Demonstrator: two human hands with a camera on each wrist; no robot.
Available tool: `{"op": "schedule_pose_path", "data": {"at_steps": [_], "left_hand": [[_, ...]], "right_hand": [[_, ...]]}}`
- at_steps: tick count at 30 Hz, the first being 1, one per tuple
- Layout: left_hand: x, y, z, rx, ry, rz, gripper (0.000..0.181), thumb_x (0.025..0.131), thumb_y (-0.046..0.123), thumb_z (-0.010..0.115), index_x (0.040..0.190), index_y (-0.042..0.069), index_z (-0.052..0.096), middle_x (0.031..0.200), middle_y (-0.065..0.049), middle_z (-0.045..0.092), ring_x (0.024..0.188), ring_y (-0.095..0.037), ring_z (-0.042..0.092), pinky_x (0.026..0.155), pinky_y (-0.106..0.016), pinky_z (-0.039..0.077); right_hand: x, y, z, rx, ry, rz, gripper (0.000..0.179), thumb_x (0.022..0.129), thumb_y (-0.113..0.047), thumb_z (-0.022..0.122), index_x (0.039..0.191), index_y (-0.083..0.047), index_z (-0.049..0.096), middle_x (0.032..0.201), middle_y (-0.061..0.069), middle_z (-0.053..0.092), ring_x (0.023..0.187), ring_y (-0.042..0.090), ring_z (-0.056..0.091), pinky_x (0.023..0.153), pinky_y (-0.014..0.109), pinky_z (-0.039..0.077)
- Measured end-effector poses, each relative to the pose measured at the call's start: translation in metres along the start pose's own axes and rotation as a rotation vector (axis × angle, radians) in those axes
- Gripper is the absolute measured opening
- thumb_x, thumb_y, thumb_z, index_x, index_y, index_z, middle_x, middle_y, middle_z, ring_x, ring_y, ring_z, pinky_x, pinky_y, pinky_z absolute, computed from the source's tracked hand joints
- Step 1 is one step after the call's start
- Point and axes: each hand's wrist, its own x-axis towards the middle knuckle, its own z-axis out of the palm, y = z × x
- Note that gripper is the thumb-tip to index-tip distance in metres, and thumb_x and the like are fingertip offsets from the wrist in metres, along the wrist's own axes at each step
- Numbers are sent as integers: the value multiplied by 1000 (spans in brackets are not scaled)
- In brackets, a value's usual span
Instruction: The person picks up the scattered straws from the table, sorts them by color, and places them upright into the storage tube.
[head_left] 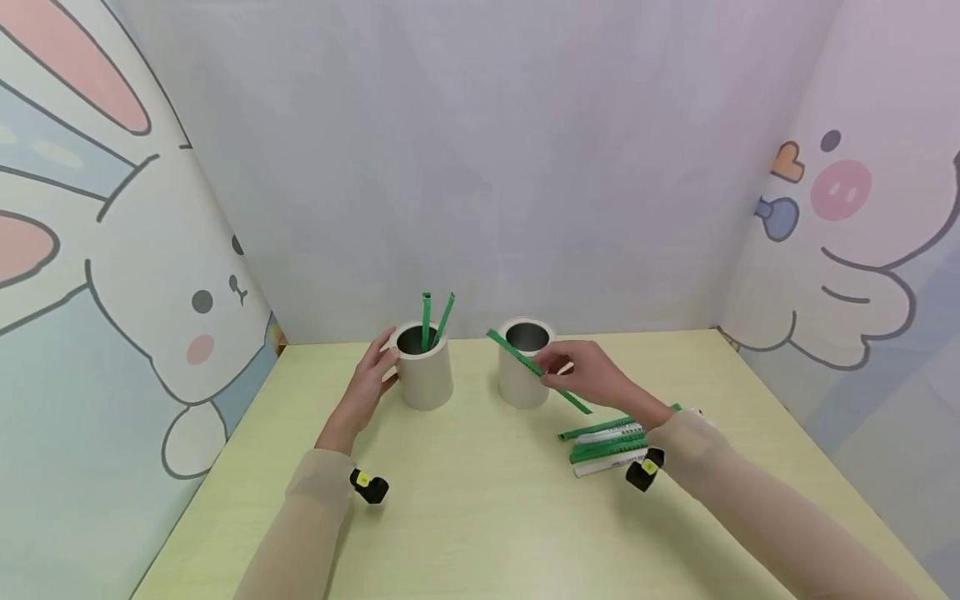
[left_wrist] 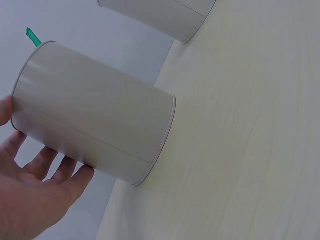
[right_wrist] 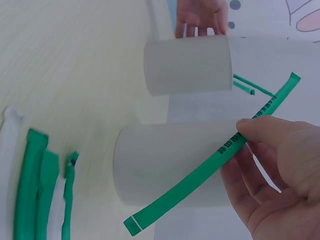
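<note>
On the left of the table a whitish canister (head_left: 426, 385) stands upright with two slim green packets (head_left: 426, 319) leaning in its mouth. My left hand (head_left: 367, 382) holds this canister from its left side, thumb at the rim and fingers against the wall. A second, matching canister (head_left: 521, 387) stands to its right, its visible interior dark. In front of it, my right hand (head_left: 588, 371) pinches a long, slim green packet (right_wrist: 195, 175) with dark printing between thumb and fingers. The packet slants across the second canister, outside its mouth in the head view.
Several green and white slim packets (head_left: 607, 450) lie in a pile on the table's right, below my right forearm. A pale wood-look table (head_left: 480, 517) carries everything. Behind it hangs a plain grey-white backdrop (head_left: 480, 167), with cartoon-printed panels (head_left: 187, 275) at the sides.
</note>
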Motion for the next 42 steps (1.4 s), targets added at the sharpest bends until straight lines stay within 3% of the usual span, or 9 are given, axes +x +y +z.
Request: {"op": "schedule_pose_path", "data": {"at_steps": [11,16,26,34,42], "left_hand": [[0,-2,0,-5,-8,-4,62,116,41,43,172,30,17,175,-9,21,162,-34,19,130,-60,23],[-1,-2,0,-8,-7,-8,61,116,41,43,171,32,19,175,-9,21,162,-34,19,130,-60,23],[-1,-2,0,-1,4,-8,63,116,41,43,172,28,18,174,-12,23,161,-35,20,130,-60,23],[-1,-1,-1,0,3,-5,61,116,41,42,172,32,18,175,-11,21,161,-35,20,130,-60,23],[-1,2,0,4,3,-11,64,116,42,43,172,28,16,175,-10,20,161,-35,21,130,-61,22]], "right_hand": [[57,-50,20,267,200,151,33,98,-15,80,129,-15,73,112,4,76,101,21,73,89,38,63],[84,-65,31,340,262,172,30,98,-17,80,127,-16,73,113,3,75,104,22,72,91,43,64],[136,-93,49,569,446,147,33,99,-12,77,131,-13,71,117,7,71,105,22,70,91,35,64],[160,-104,64,605,580,112,35,97,-9,78,131,-11,70,113,6,71,101,20,70,86,32,64],[162,-96,88,575,591,160,31,97,-8,78,127,-10,72,113,6,72,102,21,71,89,32,62]]}}
